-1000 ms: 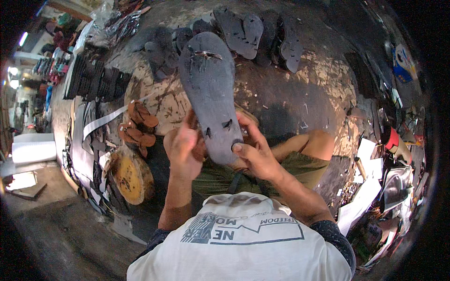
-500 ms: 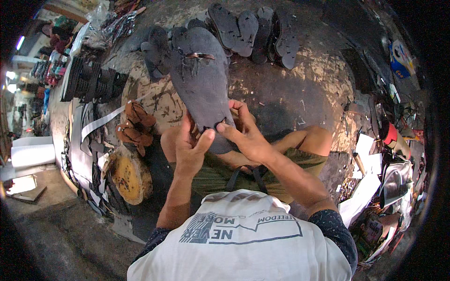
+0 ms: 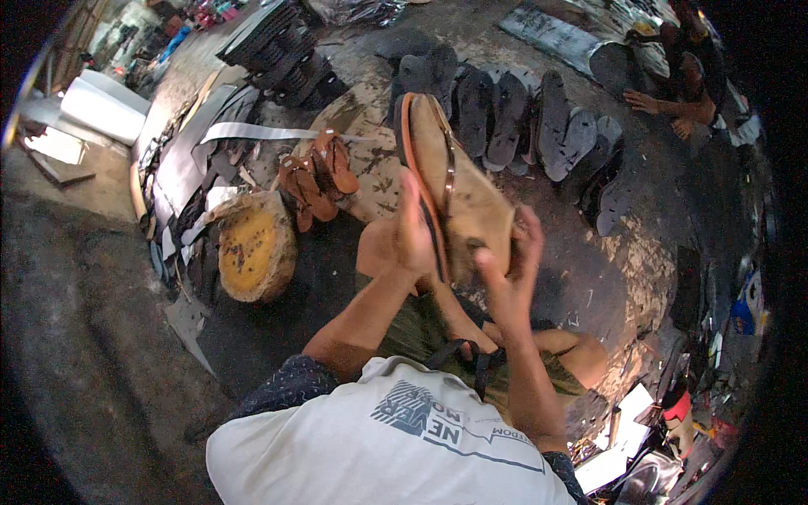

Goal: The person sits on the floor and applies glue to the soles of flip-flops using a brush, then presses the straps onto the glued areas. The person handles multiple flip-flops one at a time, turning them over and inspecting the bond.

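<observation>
Both hands, left hand (image 3: 396,244) and right hand (image 3: 509,282), clasp the tan sandal (image 3: 459,198), inspecting its strap; next needs careful turning.

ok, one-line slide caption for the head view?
Both hands, left hand and right hand, hold a tan sandal above a row of dark soles.

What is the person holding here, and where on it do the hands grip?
A tan sandal with an orange-edged sole, held up in both hands: the left hand grips its left edge near the lower end, the right hand its lower right edge.
</observation>
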Available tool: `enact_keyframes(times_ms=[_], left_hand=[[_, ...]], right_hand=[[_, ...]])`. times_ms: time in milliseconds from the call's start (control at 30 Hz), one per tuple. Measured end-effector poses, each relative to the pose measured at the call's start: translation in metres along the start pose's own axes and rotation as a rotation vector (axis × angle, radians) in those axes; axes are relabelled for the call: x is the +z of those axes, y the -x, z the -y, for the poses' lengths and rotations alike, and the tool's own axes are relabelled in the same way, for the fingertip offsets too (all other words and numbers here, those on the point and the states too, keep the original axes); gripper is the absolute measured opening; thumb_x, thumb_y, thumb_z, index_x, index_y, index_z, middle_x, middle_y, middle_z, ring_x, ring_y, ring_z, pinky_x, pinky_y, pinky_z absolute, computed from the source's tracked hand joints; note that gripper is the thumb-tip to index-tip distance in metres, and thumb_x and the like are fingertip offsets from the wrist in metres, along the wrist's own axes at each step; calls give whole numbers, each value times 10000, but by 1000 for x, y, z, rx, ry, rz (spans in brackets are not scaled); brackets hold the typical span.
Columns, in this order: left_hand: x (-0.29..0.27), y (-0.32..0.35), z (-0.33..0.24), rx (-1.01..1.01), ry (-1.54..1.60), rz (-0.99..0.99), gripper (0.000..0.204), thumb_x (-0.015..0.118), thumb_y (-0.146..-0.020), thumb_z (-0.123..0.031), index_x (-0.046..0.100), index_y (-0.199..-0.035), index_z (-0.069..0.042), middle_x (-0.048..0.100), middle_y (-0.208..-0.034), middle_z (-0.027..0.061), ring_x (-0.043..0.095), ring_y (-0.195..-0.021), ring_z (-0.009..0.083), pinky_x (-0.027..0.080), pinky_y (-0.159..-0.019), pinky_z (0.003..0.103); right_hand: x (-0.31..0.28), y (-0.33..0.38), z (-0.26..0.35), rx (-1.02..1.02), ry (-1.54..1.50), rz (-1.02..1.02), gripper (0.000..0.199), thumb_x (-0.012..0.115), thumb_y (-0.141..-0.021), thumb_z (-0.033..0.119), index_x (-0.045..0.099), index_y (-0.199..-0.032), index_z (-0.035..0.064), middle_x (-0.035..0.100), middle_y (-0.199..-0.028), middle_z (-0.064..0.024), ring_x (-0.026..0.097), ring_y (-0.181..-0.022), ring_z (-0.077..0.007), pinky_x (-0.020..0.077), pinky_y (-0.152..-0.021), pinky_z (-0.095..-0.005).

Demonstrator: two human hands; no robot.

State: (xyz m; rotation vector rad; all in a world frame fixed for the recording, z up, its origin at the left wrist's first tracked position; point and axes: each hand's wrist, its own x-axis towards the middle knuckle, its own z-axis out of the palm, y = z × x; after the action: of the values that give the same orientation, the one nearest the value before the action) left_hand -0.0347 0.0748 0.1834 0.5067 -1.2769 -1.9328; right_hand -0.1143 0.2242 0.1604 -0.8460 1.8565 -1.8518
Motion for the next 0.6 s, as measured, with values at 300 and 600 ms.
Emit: enact_keyframes(times_ms=[300,600], left_hand=[[-257,-189,48,-206,-242,-333,612,456,-1055,-530,550,-1440,-62,567,-1429,120,554,-1261,264,463,-1049,408],[-395,-154,15,-99,-1269,-445,571,611,-1014,-481,623,-1319,1,667,-1216,178,618,-1157,316,490,-952,426]], right_hand=[[-89,-9,-80,291,500,27,705,643,-920,627,649,-1197,-21,706,-1081,-297,675,-1058,-464,520,-925,-520],[-258,-103,-238,536,-603,-690,500,629,-1004,504,574,-1169,35,668,-806,-132,689,-753,-253,532,-633,-357]])
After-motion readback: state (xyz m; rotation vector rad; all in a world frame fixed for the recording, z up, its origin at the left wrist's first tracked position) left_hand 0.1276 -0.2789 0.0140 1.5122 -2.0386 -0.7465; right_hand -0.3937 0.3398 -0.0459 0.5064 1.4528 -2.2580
